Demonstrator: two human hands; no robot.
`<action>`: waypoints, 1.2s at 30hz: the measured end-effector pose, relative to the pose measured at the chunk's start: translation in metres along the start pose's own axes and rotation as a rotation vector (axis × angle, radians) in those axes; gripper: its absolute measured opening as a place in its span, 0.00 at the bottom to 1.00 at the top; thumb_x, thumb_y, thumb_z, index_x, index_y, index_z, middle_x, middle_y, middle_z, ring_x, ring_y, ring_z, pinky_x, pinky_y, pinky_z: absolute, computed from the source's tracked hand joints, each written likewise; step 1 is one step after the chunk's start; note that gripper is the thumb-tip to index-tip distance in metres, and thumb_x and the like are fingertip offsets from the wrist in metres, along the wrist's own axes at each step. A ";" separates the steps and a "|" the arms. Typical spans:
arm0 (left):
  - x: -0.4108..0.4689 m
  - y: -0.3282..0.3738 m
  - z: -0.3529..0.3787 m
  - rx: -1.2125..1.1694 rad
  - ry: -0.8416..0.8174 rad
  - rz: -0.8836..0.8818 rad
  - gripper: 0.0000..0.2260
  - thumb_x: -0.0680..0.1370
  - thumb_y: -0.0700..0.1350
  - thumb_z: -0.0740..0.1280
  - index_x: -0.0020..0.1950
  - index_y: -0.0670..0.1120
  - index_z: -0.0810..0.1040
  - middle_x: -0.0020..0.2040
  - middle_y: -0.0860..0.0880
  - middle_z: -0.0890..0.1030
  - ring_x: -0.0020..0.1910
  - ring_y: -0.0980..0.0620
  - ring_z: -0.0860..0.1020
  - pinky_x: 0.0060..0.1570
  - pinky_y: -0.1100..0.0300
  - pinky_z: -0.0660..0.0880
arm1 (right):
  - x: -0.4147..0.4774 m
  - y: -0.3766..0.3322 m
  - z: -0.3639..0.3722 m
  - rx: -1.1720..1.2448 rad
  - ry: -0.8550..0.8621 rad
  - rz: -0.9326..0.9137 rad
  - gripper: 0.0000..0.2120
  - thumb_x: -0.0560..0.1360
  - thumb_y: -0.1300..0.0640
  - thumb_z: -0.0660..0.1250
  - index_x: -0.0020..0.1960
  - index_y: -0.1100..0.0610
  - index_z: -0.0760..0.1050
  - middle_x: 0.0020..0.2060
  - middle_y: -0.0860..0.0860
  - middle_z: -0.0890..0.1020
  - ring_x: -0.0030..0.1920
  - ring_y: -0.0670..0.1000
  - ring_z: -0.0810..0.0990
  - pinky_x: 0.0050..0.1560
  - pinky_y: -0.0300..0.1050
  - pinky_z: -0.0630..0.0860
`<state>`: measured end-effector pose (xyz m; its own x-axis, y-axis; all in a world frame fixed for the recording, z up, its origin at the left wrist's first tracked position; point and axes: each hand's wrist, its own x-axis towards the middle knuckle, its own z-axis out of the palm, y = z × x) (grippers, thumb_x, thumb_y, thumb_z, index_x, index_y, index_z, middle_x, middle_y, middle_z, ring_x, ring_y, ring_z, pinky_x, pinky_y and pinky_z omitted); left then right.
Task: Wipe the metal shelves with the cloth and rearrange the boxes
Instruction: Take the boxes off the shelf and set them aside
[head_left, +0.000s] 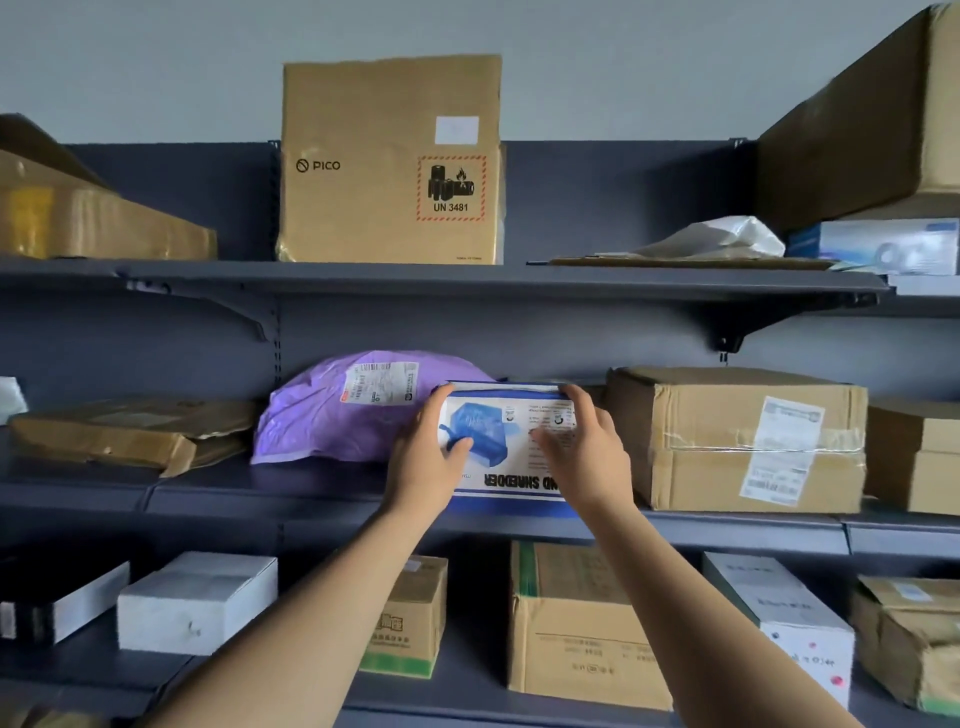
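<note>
purple mailer bag (332, 415): lying on middle shelf (218, 493), at 9 o'clock of shredder box (511, 470), just beside it.
left hand (423, 460): curled round left edge of shredder box, thumb across printed front.
shredder box: white and blue, print upside down, standing at shelf front.
right hand (587, 449): gripping right edge, fingers hooked over top.
taped carton (737, 441): at 3 o'clock of shredder box, near.

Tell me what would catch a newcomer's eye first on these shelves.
Dead centre on the middle shelf, the left hand and right hand hold a blue-and-white shredder box with its print upside down, between a purple mailer bag and a taped brown carton. Above it on the top shelf stands a tall PICO carton with a red-bordered battery label.
</note>
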<state>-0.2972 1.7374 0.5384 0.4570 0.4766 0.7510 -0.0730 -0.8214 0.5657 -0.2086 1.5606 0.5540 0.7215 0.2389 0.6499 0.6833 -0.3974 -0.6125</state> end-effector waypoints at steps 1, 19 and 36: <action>0.003 -0.001 0.004 0.010 -0.005 -0.003 0.30 0.77 0.42 0.71 0.75 0.58 0.66 0.63 0.48 0.80 0.54 0.41 0.79 0.54 0.50 0.77 | 0.005 0.003 0.003 -0.002 -0.007 0.007 0.27 0.80 0.46 0.66 0.76 0.39 0.60 0.69 0.52 0.71 0.60 0.61 0.79 0.55 0.52 0.73; 0.018 -0.013 0.032 0.026 -0.074 -0.076 0.37 0.79 0.39 0.69 0.81 0.59 0.55 0.71 0.46 0.73 0.63 0.41 0.74 0.61 0.47 0.74 | 0.026 0.021 0.017 -0.123 -0.107 -0.011 0.38 0.81 0.49 0.64 0.81 0.36 0.44 0.77 0.53 0.64 0.61 0.62 0.78 0.51 0.51 0.74; -0.036 -0.046 -0.020 -0.220 -0.121 -0.003 0.26 0.78 0.47 0.71 0.75 0.50 0.69 0.71 0.54 0.71 0.69 0.54 0.71 0.68 0.58 0.67 | -0.056 -0.014 0.040 -0.108 -0.039 -0.028 0.33 0.80 0.38 0.64 0.81 0.41 0.56 0.82 0.55 0.51 0.81 0.59 0.55 0.73 0.55 0.66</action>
<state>-0.3285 1.7645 0.4917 0.5596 0.4267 0.7104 -0.2566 -0.7259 0.6381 -0.2541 1.5887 0.5080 0.7078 0.2846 0.6465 0.6884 -0.4833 -0.5409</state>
